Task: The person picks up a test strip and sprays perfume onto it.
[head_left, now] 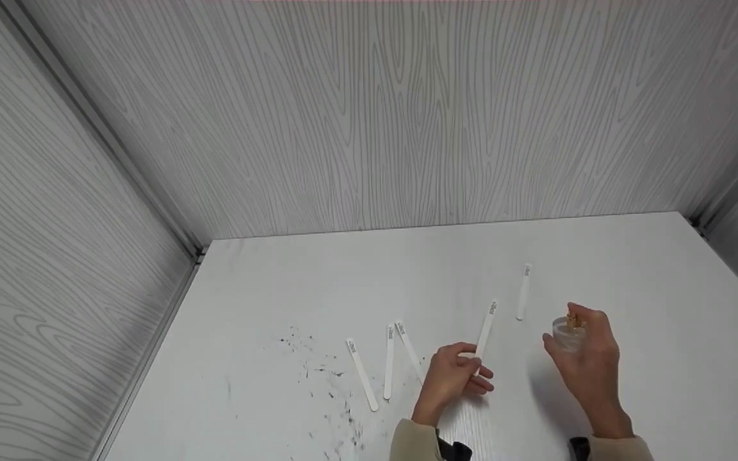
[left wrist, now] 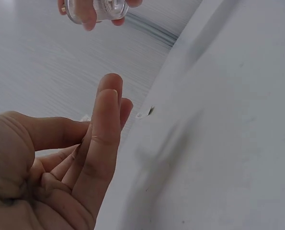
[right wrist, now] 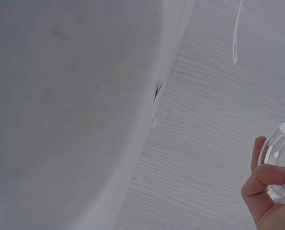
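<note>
My left hand (head_left: 451, 378) pinches a white perfume test strip (head_left: 486, 330) near its lower end, between thumb and fingers, with the printed end pointing up and away. In the left wrist view the thumb and fingertips meet, and they hide most of the strip. To the right, my right hand (head_left: 590, 362) grips a round clear glass perfume bottle (head_left: 564, 336) with a gold sprayer (head_left: 574, 319); the index finger lies over its top. The right wrist view shows the bottle's ribbed glass base (right wrist: 276, 148) with the thumb against it.
Another test strip (head_left: 523, 294) lies on the white table (head_left: 266, 282) behind the hands. Left of the left hand are three more: an outer strip (head_left: 362, 378), a middle strip (head_left: 389, 365) and a tilted strip (head_left: 409, 346). Dark marks speckle the tabletop there. Wood-grain panels stand behind and at the sides.
</note>
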